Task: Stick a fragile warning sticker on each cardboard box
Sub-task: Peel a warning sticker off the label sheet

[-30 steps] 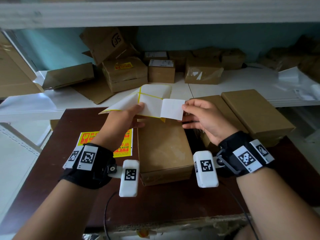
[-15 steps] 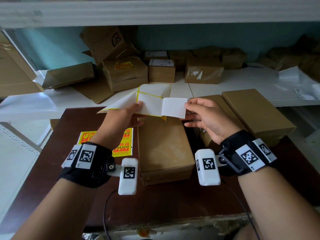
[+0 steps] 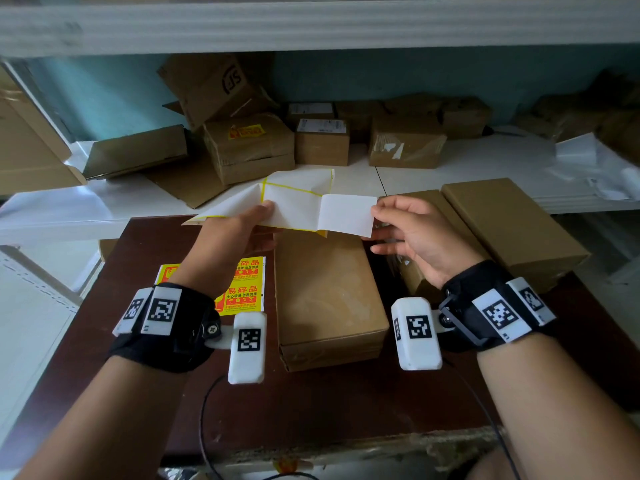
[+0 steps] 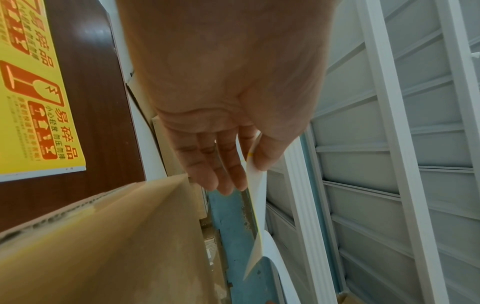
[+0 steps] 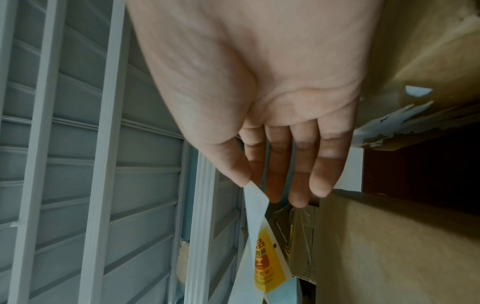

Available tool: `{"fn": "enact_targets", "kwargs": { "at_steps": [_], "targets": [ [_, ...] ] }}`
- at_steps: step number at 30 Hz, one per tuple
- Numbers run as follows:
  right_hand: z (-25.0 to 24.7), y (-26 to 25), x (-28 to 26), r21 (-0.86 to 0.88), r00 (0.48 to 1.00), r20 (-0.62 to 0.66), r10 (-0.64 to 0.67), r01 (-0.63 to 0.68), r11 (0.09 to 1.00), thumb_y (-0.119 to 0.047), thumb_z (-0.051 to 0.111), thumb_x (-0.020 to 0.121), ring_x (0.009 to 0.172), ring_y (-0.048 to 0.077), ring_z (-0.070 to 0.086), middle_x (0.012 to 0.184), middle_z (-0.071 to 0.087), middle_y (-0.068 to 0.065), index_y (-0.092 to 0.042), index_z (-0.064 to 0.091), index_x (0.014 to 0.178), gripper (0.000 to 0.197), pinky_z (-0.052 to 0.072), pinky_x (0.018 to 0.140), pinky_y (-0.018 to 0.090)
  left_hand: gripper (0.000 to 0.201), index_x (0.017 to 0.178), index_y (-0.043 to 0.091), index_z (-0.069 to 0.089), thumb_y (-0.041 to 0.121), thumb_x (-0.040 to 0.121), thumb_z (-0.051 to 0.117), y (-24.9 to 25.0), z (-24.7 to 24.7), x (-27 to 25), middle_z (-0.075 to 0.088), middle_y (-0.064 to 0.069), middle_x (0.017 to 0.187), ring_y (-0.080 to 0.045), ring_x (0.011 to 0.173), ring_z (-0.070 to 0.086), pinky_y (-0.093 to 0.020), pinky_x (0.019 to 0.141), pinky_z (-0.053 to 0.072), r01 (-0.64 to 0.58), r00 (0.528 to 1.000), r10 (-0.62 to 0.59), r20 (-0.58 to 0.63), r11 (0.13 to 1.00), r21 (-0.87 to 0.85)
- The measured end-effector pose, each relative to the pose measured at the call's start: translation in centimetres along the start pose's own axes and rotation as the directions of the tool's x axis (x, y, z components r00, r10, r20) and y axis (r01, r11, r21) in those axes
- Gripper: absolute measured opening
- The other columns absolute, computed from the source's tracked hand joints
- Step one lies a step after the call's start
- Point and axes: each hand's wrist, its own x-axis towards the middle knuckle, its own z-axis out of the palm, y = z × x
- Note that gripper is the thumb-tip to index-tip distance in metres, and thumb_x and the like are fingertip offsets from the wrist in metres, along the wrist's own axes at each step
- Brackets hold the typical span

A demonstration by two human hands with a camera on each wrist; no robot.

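White backing sheet (image 3: 294,206) pinched in left hand (image 3: 227,237); right hand (image 3: 415,233) pinches the sticker (image 3: 347,215), seemingly part-peeled, above a cardboard box (image 3: 329,292).

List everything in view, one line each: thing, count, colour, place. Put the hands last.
Peeling sticker: one, white back toward the camera, printed yellow on the other side, held in the air over the table.
Backing sheet: one, white with yellow lines, held in the air, sticker partly attached.
Sticker sheet: one, yellow with red print, flat on the table at left.
Cardboard boxes on the table: three, brown; middle box, two at right.
Boxes on the shelf: several, brown, at the back.
Table: one, dark brown.
Left hand: pinches the backing sheet.
Right hand: pinches the sticker's edge.
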Motion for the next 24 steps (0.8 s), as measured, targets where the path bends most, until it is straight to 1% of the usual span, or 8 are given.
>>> {"fn": "enact_targets", "kwargs": {
  "at_steps": [2, 5, 7, 10, 14, 17, 21, 24],
  "targets": [
    [-0.06, -0.02, -0.02, -0.003, 1.0, 0.0, -0.001, 0.001, 1.0, -0.013, 0.06, 0.097, 0.086, 0.024, 0.07, 0.1, 0.072, 0.011, -0.013, 0.066, 0.095, 0.006, 0.056, 0.07, 0.033, 0.021, 0.097, 0.004, 0.071, 0.024, 0.09, 0.071, 0.04, -0.13, 0.07, 0.072, -0.011, 0.083, -0.022, 0.072, 0.07, -0.03, 0.07, 0.057, 0.003, 1.0, -0.003, -0.001, 1.0, -0.001],
    [-0.15, -0.06, -0.04, -0.012, 1.0, -0.005, 0.0, 0.0, 1.0, -0.014, 0.06, 0.097, 0.086, 0.022, 0.071, 0.106, 0.072, 0.014, -0.012, 0.066, 0.098, 0.006, 0.057, 0.069, 0.032, 0.02, 0.098, 0.003, 0.071, 0.022, 0.09, 0.071, 0.01, -0.2, 0.13, 0.071, -0.011, 0.084, -0.021, 0.069, 0.069, -0.027, 0.064, 0.057, -0.01, 1.0, 0.01, 0.006, 1.0, -0.004],
    [-0.19, -0.07, -0.07, -0.014, 1.0, -0.009, 0.001, -0.001, 1.0, -0.014, 0.061, 0.097, 0.085, 0.022, 0.071, 0.108, 0.072, 0.014, -0.011, 0.066, 0.099, 0.006, 0.057, 0.069, 0.033, 0.02, 0.097, 0.002, 0.071, 0.021, 0.09, 0.07, -0.02, -0.21, 0.1, 0.071, -0.012, 0.084, -0.022, 0.071, 0.069, -0.028, 0.064, 0.057, -0.026, 1.0, 0.026, 0.01, 1.0, -0.005],
    [-0.21, -0.04, -0.08, -0.02, 1.0, -0.01, 0.002, -0.002, 1.0, -0.014, 0.06, 0.097, 0.084, 0.021, 0.071, 0.107, 0.073, 0.013, -0.011, 0.066, 0.099, 0.006, 0.056, 0.07, 0.033, 0.019, 0.097, 0.003, 0.072, 0.02, 0.09, 0.07, -0.11, -0.31, 0.16, 0.072, -0.013, 0.085, -0.023, 0.072, 0.069, -0.029, 0.065, 0.057, -0.033, 0.999, 0.033, 0.015, 0.999, -0.008],
    [-0.3, -0.06, -0.05, -0.026, 1.0, -0.016, 0.003, -0.004, 1.0, -0.014, 0.061, 0.097, 0.085, 0.021, 0.071, 0.108, 0.073, 0.014, -0.011, 0.067, 0.1, 0.007, 0.057, 0.07, 0.033, 0.021, 0.103, 0.003, 0.071, 0.021, 0.091, 0.069, -0.11, -0.5, 0.32, 0.072, -0.015, 0.092, -0.025, 0.078, 0.069, -0.029, 0.065, 0.056, -0.034, 0.999, 0.035, 0.032, 0.999, -0.03],
    [-0.33, -0.08, -0.05, -0.028, 1.0, -0.016, 0.006, -0.006, 1.0, -0.014, 0.061, 0.097, 0.086, 0.022, 0.071, 0.106, 0.073, 0.012, -0.012, 0.067, 0.099, 0.007, 0.057, 0.071, 0.033, 0.02, 0.105, 0.004, 0.07, 0.019, 0.093, 0.067, -0.05, -0.59, 0.36, 0.072, -0.013, 0.095, -0.023, 0.079, 0.07, -0.027, 0.065, 0.056, -0.038, 0.998, 0.041, 0.045, 0.998, -0.059],
    [-0.38, -0.12, -0.06, -0.027, 1.0, -0.022, 0.004, -0.005, 1.0, -0.014, 0.061, 0.097, 0.086, 0.022, 0.072, 0.105, 0.074, 0.011, -0.012, 0.067, 0.098, 0.006, 0.057, 0.07, 0.033, 0.019, 0.106, 0.004, 0.069, 0.018, 0.093, 0.066, -0.05, -0.88, 0.65, 0.071, -0.014, 0.1, -0.023, 0.082, 0.07, -0.027, 0.064, 0.056, -0.031, 0.998, 0.036, 0.044, 0.994, -0.103],
    [-0.36, -0.12, -0.06, -0.03, 1.0, -0.023, 0.005, -0.006, 1.0, -0.013, 0.061, 0.097, 0.084, 0.021, 0.071, 0.104, 0.074, 0.012, -0.01, 0.066, 0.101, 0.007, 0.056, 0.069, 0.032, 0.019, 0.109, 0.006, 0.068, 0.018, 0.094, 0.065, -0.06, -1.04, 0.91, 0.071, -0.012, 0.102, -0.021, 0.082, 0.07, -0.025, 0.061, 0.056, -0.014, 0.999, 0.019, 0.037, 0.992, -0.128]
  ]
}}
